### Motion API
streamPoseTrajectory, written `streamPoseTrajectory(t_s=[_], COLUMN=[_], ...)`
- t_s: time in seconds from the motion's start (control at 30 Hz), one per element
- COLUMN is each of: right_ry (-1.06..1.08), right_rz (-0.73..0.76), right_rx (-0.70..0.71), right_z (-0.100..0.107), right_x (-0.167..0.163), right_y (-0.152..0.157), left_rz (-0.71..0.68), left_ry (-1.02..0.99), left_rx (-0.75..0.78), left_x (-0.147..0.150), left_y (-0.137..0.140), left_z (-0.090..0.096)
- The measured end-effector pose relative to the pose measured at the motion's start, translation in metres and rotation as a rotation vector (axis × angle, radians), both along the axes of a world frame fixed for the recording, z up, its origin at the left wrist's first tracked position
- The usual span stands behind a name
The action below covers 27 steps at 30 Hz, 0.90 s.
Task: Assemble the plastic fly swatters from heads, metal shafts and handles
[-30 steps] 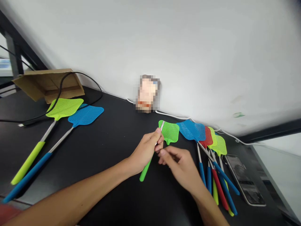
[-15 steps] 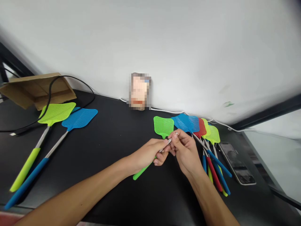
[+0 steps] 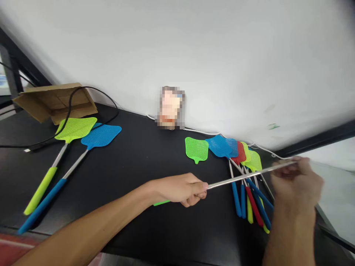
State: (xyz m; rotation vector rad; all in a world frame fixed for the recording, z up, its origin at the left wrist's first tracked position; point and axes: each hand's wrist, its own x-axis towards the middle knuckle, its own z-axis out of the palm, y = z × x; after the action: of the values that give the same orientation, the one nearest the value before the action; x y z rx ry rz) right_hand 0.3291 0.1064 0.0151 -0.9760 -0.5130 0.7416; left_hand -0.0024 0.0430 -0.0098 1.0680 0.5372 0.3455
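My left hand is closed around a fly swatter handle, whose green grip shows behind my wrist. From this fist a thin metal telescopic rod stretches to the right, drawn out long. Its far end is pinched in my right hand, which is blurred by motion. A loose green swatter head lies on the black table beyond my left hand, apart from the rod. Under the rod lies a bunch of fly swatters with a blue head, a red grip and other blue and yellow-green parts.
At the left lie a yellow-green swatter and a blue swatter, with a black cable and an open cardboard box behind. A pixelated object leans on the wall. A white cable runs along the wall.
My right hand has moved far to the right with the rod's end, and the rod has lengthened between my hands. My left hand has shifted slightly toward me. My right arm now largely covers the phone.
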Motion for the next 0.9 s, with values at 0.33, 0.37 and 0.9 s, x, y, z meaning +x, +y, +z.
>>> streamPoseTrajectory(t_s=[0.33,0.37,0.9], right_ry=[-0.182,-0.200,-0.265], right_rz=[0.201,0.240,0.693], right_rx=[-0.023,-0.018,-0.153], right_z=[-0.010,-0.012,-0.019], right_x=[-0.059,-0.078,-0.152], right_y=[-0.001,-0.004,-0.033], left_rz=[0.091,0.118,0.297], left_ry=[0.049,0.026,-0.149], left_rx=[0.053,0.051,0.008], left_x=[-0.001,0.000,0.009], left_y=[0.006,0.007,0.008], left_z=[-0.007,-0.009,-0.008])
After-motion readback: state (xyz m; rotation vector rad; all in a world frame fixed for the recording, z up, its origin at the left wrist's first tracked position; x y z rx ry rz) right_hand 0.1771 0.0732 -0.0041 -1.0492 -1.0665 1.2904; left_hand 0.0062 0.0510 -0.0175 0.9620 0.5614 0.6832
